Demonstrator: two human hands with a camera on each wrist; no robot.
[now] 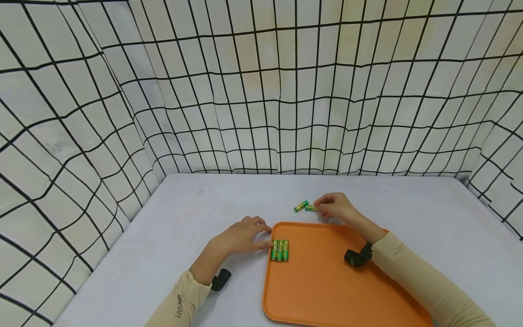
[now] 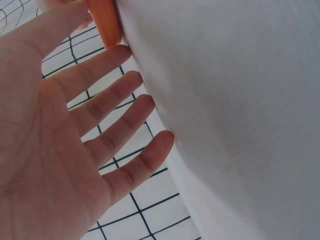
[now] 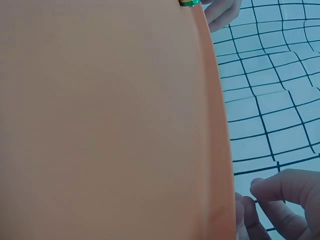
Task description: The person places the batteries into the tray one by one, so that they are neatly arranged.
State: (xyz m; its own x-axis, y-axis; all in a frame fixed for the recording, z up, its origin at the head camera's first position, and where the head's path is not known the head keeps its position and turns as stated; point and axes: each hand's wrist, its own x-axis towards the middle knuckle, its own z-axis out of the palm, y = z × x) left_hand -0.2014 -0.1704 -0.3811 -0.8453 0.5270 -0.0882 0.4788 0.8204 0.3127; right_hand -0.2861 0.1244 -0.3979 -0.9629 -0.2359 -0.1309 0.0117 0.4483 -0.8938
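My left hand (image 1: pixel 244 236) rests at the left edge of the orange tray (image 1: pixel 314 281), thumb and index finger at its rim. In the left wrist view its fingers (image 2: pixel 107 107) are spread, with nothing held. Three green-and-yellow batteries (image 1: pixel 280 250) lie side by side in the tray's far left corner, next to my left thumb. Beyond the tray's far edge, my right hand (image 1: pixel 334 207) pinches the right end of a battery (image 1: pixel 311 208), partly hidden by the fingertips. Another battery (image 1: pixel 301 206) lies slanted just left of it on the table.
The white-covered table (image 1: pixel 163 254) extends around the tray. A white cloth wall with a black grid (image 1: pixel 302 113) stands behind and at both sides. My right forearm (image 1: pixel 425 277) crosses over the tray's right part. Black wrist devices (image 1: pixel 358 257) sit under both wrists.
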